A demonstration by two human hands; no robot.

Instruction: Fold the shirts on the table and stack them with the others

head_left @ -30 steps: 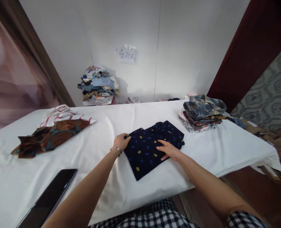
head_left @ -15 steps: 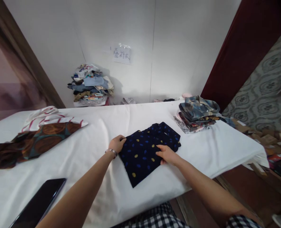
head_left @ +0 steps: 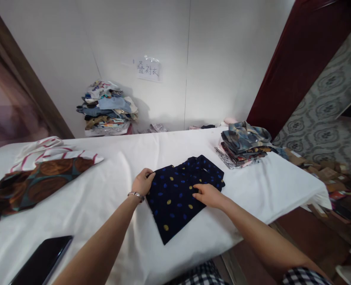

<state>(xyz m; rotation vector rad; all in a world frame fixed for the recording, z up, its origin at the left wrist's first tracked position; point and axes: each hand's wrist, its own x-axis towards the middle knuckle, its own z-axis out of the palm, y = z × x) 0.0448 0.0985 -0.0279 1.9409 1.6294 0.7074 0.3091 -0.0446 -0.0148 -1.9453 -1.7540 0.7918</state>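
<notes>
1. A dark navy shirt with blue and yellow spots lay folded on the white-covered table, directly in front of the person, one corner pointing toward the near edge
2. The left hand grasped the shirt by its left edge, near the upper corner, thumb on top and the other fingers curled; a bracelet sat around that wrist
3. The right hand rested on the right part of the shirt, fingers bent against the fabric; whether it pinched any cloth, I could not tell
4. Farther right, apart from the shirt, stood a stack of folded clothes, a blue-grey garment on top
5. At the left, a brown patterned garment lay in front of a red-striped white garment, the two touching
6. A dark phone lay at the near left
7. Beyond the table, a heap of clothes rose beside the pale wall, which bore a handwritten sign
</notes>
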